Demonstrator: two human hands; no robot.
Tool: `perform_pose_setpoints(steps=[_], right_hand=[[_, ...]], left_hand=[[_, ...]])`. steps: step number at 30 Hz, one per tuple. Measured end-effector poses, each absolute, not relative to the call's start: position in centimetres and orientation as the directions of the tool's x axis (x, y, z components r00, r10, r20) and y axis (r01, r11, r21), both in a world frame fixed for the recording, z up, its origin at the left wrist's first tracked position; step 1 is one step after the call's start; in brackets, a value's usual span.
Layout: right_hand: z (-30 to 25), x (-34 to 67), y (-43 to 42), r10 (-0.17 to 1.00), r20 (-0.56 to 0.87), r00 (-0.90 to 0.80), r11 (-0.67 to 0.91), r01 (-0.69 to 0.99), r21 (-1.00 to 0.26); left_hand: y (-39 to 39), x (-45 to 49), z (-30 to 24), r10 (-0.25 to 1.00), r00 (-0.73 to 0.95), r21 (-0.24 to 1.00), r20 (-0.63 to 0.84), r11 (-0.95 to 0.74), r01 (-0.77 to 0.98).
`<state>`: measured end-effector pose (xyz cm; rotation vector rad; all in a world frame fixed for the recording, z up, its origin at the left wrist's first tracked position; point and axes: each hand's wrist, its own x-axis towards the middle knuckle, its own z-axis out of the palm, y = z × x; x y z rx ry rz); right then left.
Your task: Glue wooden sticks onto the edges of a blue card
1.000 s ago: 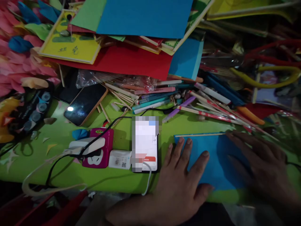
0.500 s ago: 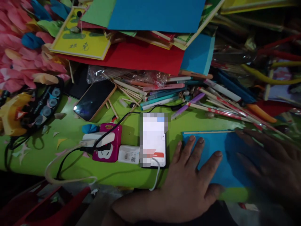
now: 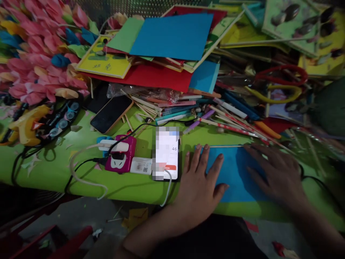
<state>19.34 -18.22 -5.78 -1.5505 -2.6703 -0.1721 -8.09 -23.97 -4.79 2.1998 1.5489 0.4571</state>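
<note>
A blue sheet of paper [image 3: 234, 172] lies flat near the front edge of the green table [image 3: 54, 169]. My left hand [image 3: 198, 180] rests open on its left side, fingers spread and flat. My right hand [image 3: 275, 171] lies open on its right side, fingers stretched toward the sheet's top edge. A lit phone [image 3: 165, 154] with a white cable sits just left of my left hand.
A pink power adapter [image 3: 121, 153] and a white charger [image 3: 140, 165] lie left of the lit phone. A dark phone [image 3: 111, 113], loose pens and sticks [image 3: 188, 108], stacked coloured paper [image 3: 167, 39], scissors [image 3: 280, 77] and pink paper flowers [image 3: 35, 61] crowd the back.
The camera has tilted up and pulled back, showing more of the table's far side. Both hands have stayed flat on the blue sheet, the right hand sliding slightly left.
</note>
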Motion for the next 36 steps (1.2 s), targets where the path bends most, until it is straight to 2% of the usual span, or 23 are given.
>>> perform_pose_setpoints(steps=[18,22,24,27,29,31,36], right_hand=[[-6.0,19.4,-17.9,0.855,0.163,-0.492,0.507,0.859,-0.066],[-5.9,19.1,-17.8,0.860,0.158,-0.485,0.500,0.862,-0.079],[-5.6,19.2,-18.0,0.844,0.231,-0.483,0.514,0.853,-0.093],[-4.9,19.8,-18.4,0.768,0.459,-0.446,0.558,0.818,-0.139],[-4.2,20.7,-19.0,0.744,0.530,-0.408,0.563,0.810,-0.166],[-3.7,21.9,-19.8,0.775,0.485,-0.405,0.542,0.821,-0.179],[-4.5,26.1,-21.0,0.838,0.263,-0.478,0.523,0.841,-0.138]], left_hand=[[-23.5,-7.1,-5.6,0.962,0.264,0.331,0.075,-0.274,0.903],[-23.5,-7.0,-5.7,0.965,0.252,0.322,0.071,-0.261,0.910],[-23.4,-7.0,-5.7,0.966,0.246,0.329,0.080,-0.259,0.908],[-23.3,-7.1,-5.6,0.968,0.231,0.324,0.096,-0.250,0.912],[-23.3,-7.1,-5.7,0.968,0.226,0.313,0.111,-0.250,0.916],[-23.3,-7.1,-5.7,0.966,0.224,0.301,0.131,-0.254,0.919],[-23.5,-7.1,-5.6,0.965,0.207,0.270,0.164,-0.245,0.931]])
